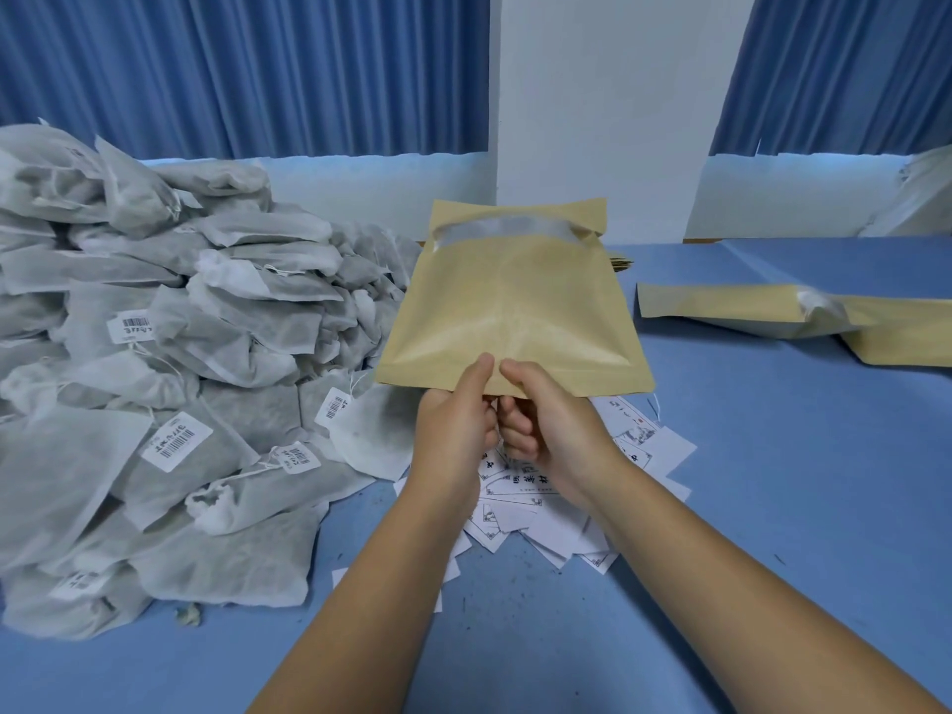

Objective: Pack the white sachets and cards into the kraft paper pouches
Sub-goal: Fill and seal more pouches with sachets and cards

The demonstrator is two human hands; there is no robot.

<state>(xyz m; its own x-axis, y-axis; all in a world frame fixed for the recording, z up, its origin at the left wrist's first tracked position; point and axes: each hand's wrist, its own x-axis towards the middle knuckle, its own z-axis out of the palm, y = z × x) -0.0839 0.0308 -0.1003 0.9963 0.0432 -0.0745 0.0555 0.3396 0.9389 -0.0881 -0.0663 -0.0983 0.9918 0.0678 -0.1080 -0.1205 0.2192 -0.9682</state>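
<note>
A kraft paper pouch [515, 301] with a clear window strip near its far end is held up over the blue table. My left hand [453, 425] and my right hand [546, 425] both pinch its near edge, thumbs on top, side by side. A big heap of white sachets [170, 363] with barcode labels fills the left. Printed white cards [536, 512] lie scattered on the table under my wrists.
Two kraft pouches [803, 314] lie flat on the blue table [772, 481] at the right. A thin stack of flat pouches [621, 262] peeks out behind the held one. Blue curtains and a white wall stand behind the table.
</note>
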